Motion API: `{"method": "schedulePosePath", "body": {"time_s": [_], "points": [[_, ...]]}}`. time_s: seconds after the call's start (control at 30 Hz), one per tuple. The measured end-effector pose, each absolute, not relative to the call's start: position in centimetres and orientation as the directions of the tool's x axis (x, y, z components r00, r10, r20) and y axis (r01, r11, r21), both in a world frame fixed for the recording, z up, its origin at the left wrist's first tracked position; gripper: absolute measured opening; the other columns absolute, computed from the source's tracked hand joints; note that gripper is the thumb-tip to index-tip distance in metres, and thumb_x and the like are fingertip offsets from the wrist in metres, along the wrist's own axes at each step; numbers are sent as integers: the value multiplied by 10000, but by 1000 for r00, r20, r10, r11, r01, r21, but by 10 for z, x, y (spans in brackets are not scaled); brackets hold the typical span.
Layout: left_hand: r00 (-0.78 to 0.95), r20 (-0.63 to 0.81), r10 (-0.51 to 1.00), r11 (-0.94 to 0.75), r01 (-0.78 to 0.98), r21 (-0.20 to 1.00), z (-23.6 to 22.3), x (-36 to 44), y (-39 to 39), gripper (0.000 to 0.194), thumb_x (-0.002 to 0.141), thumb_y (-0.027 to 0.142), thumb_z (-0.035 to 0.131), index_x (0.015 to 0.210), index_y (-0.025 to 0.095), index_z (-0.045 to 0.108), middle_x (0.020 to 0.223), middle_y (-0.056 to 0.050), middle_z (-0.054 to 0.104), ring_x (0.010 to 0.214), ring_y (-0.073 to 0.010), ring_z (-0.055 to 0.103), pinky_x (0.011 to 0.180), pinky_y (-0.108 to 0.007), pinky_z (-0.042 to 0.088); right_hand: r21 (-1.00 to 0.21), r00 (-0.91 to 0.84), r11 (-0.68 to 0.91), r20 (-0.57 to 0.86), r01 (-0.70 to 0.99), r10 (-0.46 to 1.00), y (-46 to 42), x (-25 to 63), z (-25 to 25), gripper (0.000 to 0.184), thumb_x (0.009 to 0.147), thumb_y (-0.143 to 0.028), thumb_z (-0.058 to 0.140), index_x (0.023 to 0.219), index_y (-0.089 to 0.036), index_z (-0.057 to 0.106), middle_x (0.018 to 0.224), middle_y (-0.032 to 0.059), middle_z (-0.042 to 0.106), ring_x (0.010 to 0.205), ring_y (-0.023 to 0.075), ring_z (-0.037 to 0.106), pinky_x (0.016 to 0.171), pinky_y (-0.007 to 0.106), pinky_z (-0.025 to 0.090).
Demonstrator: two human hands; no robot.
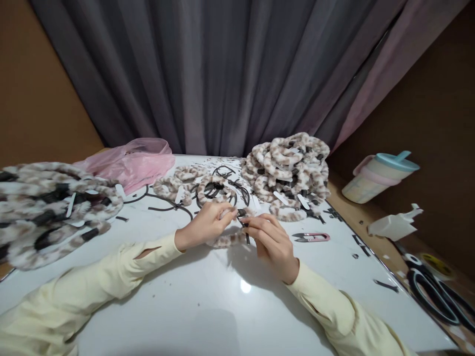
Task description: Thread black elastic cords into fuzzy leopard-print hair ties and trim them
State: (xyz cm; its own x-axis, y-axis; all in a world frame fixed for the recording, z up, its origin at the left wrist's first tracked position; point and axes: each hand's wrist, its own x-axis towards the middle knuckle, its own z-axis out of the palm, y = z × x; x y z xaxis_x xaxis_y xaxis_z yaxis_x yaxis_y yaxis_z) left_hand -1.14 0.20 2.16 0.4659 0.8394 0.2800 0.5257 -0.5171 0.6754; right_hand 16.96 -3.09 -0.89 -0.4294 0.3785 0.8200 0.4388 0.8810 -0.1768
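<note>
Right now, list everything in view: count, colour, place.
Curtains: at least two, grey, pink, back
Wall panels: two, brown, sides
Table: one, white, foreground
Plush piles: two, mottled brown, left, right
Loose rings: several, mottled brown, centre
Held ring: one, brown-white, at hands
Cords: several, black, centre
Tags: several, white, among rings
Scraps: many, black, right
Bag: one, pink, left
Snips: one, pink, beside right hand
Scissors: one, black, lower right
Roll: one, yellow, beyond scissors
Tumbler: one, cream, right
Bottle: one, white, right
Sleeves: two, yellow, forearms
Left hand: one, bare, on ring
Right hand: one, bare, at ring
</note>
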Motion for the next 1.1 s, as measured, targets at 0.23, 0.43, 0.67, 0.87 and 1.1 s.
{"method": "schedulePosePath", "body": {"time_s": [0.23,0.43,0.67,0.87,1.1], "points": [[618,406,672,-731,469,496,18,-16,3,197,873,171,382,830,127,570,674,-16,591,568,-110,525,559,-203,348,-536,-231,747,729,393,645,-31,169,4,173,856,-78,466,860,-197,591,855,73,627,832,176,592,707,318,497],[787,366,497,-855,371,362,16,-19,1,180,865,131,355,824,136,530,673,-26,596,571,-122,551,552,-200,372,-809,-202,527,488,260,849,-29,172,16,81,810,-220,586,765,-180,640,853,70,641,795,176,604,638,277,514],[896,280,344,-932,289,218,19,-21,-3,167,899,140,314,853,156,474,681,-15,569,529,-122,497,504,-217,344,-972,-358,44,-42,231,933,-25,185,35,230,690,-361,705,767,-144,687,766,69,689,738,195,631,664,288,496],[936,216,277,-961,276,35,21,-18,-7,137,849,76,350,836,154,461,685,-31,570,544,-148,497,495,-250,331,-956,-480,11,-136,292,866,-23,192,44,295,680,-426,702,688,-133,673,581,48,649,614,178,620,660,298,484],[945,242,220,-958,256,-129,18,-17,-10,180,771,13,381,838,146,483,659,-25,575,540,-153,515,468,-253,341,-958,-422,68,-59,279,905,-22,183,28,291,700,-426,670,664,-156,570,549,-5,570,491,114,522,504,240,404]]}}
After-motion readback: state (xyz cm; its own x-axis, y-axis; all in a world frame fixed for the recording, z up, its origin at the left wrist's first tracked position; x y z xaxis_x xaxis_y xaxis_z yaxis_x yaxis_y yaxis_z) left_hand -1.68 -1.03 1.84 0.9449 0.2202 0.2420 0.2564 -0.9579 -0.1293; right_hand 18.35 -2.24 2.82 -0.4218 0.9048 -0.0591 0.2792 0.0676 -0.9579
